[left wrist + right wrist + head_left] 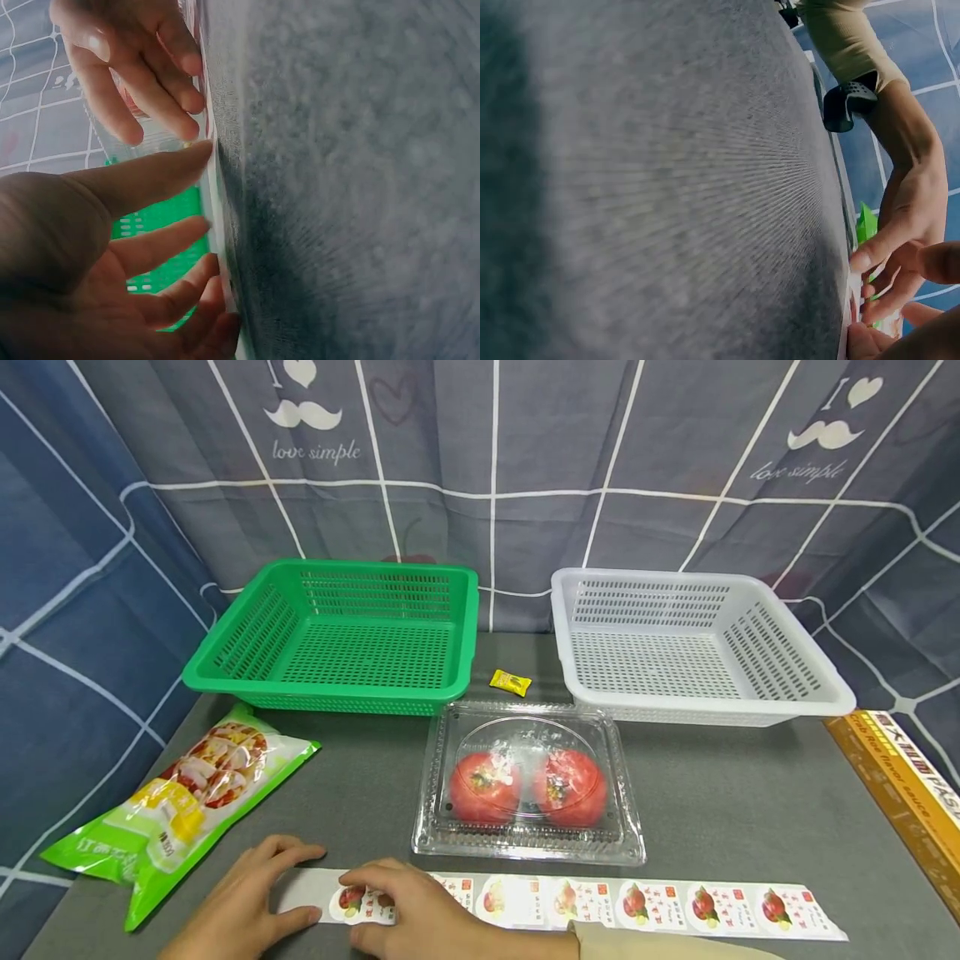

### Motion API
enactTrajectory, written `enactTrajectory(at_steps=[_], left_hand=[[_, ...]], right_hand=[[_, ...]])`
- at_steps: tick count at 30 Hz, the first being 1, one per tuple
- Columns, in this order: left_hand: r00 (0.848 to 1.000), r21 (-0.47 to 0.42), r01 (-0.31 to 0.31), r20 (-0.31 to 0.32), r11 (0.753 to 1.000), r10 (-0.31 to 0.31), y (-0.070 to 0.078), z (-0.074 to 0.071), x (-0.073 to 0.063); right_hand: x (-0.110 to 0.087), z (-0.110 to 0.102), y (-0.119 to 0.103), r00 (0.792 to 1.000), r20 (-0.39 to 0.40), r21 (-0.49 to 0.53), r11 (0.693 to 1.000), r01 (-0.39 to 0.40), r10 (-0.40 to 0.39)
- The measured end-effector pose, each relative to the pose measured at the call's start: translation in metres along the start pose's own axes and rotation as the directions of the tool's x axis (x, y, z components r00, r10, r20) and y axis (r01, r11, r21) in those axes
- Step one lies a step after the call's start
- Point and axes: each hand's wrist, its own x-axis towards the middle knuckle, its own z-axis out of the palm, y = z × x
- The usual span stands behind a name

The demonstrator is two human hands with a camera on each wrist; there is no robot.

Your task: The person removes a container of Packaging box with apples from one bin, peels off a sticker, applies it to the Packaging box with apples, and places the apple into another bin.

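Note:
A long white strip of stickers (667,906), printed with red fruit, lies flat along the front of the grey table. My left hand (258,889) rests at its left end, thumb on the strip and fingers spread toward its far edge. Close beside it, my right hand (423,902) reaches over the strip, fingertips and thumb on either side of the leftmost sticker. In the left wrist view the right hand's fingers (161,94) hang loosely just beyond the left thumb. Behind the strip sits a clear plastic box (528,847), lid down over two tomatoes (570,789).
A green basket (352,697) stands at the back left, a white basket (712,708) at the back right. Between them lies a small yellow packet (511,682). A green food bag (187,793) is at left, an orange-brown box (900,802) at the right edge.

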Motion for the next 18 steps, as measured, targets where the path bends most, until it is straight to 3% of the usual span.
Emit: enactTrajectory(at_steps=[4, 9, 13, 18], left_hand=[[0.999, 0.06, 0.024, 0.043, 0.998, -0.027, -0.0007, -0.0042, 0.0027], [0.998, 0.061, -0.038, 0.061, 0.997, 0.034, -0.0036, -0.0084, 0.002], [0.986, -0.087, -0.061, 0.147, 0.994, 0.073, -0.0059, -0.0094, 0.0033], [0.973, -0.267, -0.037, 0.21, 0.963, 0.096, -0.0084, -0.0093, 0.0046]], right_hand=[[-0.0015, 0.0001, 0.0022, 1.0, -0.027, 0.011, 1.0, 0.004, -0.004], [-0.0016, 0.0011, 0.0027, 0.995, -0.084, 0.023, 0.999, 0.046, -0.044], [-0.0011, 0.0005, 0.0016, 0.992, -0.108, 0.006, 0.998, 0.062, -0.061], [0.0008, -0.001, 0.001, 0.994, -0.07, -0.056, 0.995, 0.079, -0.083]])
